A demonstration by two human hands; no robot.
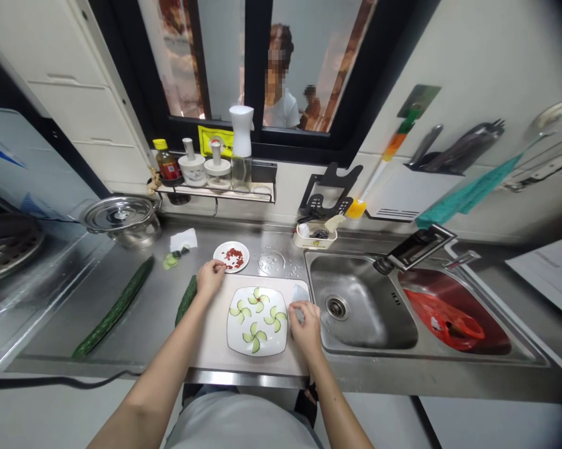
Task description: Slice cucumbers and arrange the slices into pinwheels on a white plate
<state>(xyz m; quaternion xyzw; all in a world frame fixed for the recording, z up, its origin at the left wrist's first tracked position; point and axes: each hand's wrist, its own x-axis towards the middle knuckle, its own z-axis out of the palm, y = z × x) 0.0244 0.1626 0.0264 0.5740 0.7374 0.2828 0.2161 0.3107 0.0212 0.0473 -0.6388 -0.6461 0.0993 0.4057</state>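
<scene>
A white square plate (pixel 257 337) lies on a pale cutting board (pixel 213 349), with several pinwheels of cucumber slices (pixel 254 337) on it. The top pinwheel has a small red spot at its centre. My left hand (pixel 210 278) is at the near left rim of a small round dish (pixel 219 251) of red pieces (pixel 234 258), its fingers pinched together; whatever they hold is too small to name. My right hand (pixel 306 321) is beside the square plate's right edge, thumb and fingers pressed together, with any held thing too small to tell. A knife blade (pixel 300 293) shows just beyond it.
One long cucumber (pixel 116 308) lies at the left, and a shorter piece (pixel 186 301) touches the board by my left forearm. Cucumber scraps (pixel 170 262), a lidded pot (pixel 126 221) and a condiment shelf (pixel 215 192) are behind. The sink (pixel 365 312) borders the board's right side.
</scene>
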